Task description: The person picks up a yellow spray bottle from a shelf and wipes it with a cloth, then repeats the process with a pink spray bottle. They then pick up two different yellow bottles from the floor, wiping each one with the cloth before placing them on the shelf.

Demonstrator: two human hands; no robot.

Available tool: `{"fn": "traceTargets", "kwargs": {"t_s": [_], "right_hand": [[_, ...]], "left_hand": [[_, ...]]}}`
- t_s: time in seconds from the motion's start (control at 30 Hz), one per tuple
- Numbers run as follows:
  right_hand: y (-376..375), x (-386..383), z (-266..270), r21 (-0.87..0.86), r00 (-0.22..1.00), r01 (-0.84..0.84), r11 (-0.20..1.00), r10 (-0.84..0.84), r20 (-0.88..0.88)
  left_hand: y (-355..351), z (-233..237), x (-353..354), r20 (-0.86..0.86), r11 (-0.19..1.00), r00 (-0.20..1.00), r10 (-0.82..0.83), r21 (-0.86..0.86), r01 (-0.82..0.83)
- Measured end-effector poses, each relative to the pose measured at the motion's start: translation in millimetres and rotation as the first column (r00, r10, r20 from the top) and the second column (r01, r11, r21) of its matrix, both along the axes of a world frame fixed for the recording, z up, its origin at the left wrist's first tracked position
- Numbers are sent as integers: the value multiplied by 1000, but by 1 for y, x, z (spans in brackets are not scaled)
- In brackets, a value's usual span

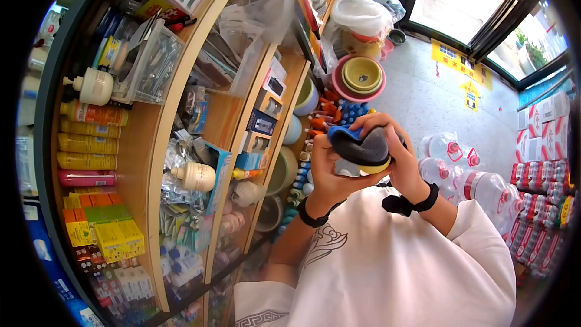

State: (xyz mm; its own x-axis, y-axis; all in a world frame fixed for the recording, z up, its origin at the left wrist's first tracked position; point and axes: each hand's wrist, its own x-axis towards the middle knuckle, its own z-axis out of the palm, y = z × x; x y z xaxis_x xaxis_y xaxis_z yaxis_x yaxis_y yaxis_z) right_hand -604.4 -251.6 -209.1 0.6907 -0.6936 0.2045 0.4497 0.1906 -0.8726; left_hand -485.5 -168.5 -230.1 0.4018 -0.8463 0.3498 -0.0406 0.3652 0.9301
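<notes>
A soft grey item (365,147) with a blue part at its upper left and a yellow part at its lower edge is held up in front of the white shirt. My left hand (327,172) grips it from the left and below, fingers curled round it. On the other side, my right hand (407,160) has its fingers bent over the top and right of the item. Both wrists wear black bands. What exactly the item is, I cannot make out.
Wooden shelves (175,85) with bottles, boxes and packets fill the left side. Stacked bowls (362,75) stand on the floor beyond the hands. Clear plastic bottles (484,191) lie to the right, near stacked red and white packs (544,175). A glass door is at the top right.
</notes>
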Motion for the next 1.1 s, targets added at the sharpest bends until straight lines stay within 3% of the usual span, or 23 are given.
{"fn": "traceTargets", "kwargs": {"t_s": [0.07,0.1,0.17,0.2,0.27,0.3,0.37,0.43,0.5,0.53,0.63,0.77,0.8,0.83,0.9,0.93,0.97,1.03,1.07,1.1], "right_hand": [[8,4,3,455,972,213,864,-141,-188],[6,4,5,455,972,212,865,-140,-187],[-3,3,9,303,979,67,950,-4,-204],[-5,2,8,307,979,63,950,1,-205],[-7,0,6,380,993,-73,922,104,-63],[-5,-2,5,381,993,-72,922,104,-64],[2,-6,-1,242,981,-113,964,147,-129],[4,-8,-15,187,974,-155,970,182,-136],[6,-8,-18,228,976,-182,956,204,-74],[5,-6,-21,187,977,-169,968,190,-97],[2,5,-27,162,979,-199,966,203,-5],[2,2,-21,164,958,-225,961,249,-143],[-2,-1,-22,107,942,-259,960,276,-190],[-2,-2,-25,109,943,-256,961,273,-190],[0,-2,-36,69,933,-234,970,244,-266],[1,-7,-36,182,894,-219,959,272,-356],[0,-7,-34,181,894,-217,959,270,-357],[-4,-3,-15,32,924,-277,960,275,-266],[-5,-3,-25,-166,932,-187,968,122,-341],[-6,-1,-17,-159,932,-187,969,124,-340]], "left_hand": [[2,-3,1,223,999,975,26,-35,-18],[2,-3,2,223,999,974,26,-35,-19],[5,-3,7,286,997,956,68,-40,-59],[5,-3,8,286,997,956,72,-36,-64],[2,-1,9,95,986,992,86,-152,-71],[1,4,8,94,986,992,86,-150,-71],[0,15,7,-162,983,977,138,-96,-155],[0,7,6,-120,982,982,144,-104,-157],[-3,2,-3,-231,983,961,153,-60,-171],[-7,-5,-11,-273,957,943,189,-165,-239],[-11,-4,-21,-350,913,897,270,-202,-353],[-11,-4,-10,-161,863,926,342,-336,-377],[-16,-4,-7,-63,824,903,425,-387,-415],[-18,-2,-5,-63,826,904,422,-385,-412],[-22,4,-5,-23,790,825,565,-272,-549],[-23,9,-6,-4,828,845,536,-194,-526],[-23,9,-4,-5,829,845,534,-194,-525],[-22,8,1,64,893,902,427,-189,-410],[-23,3,5,138,900,900,413,-209,-382],[-22,3,3,141,902,900,413,-202,-382]]}}
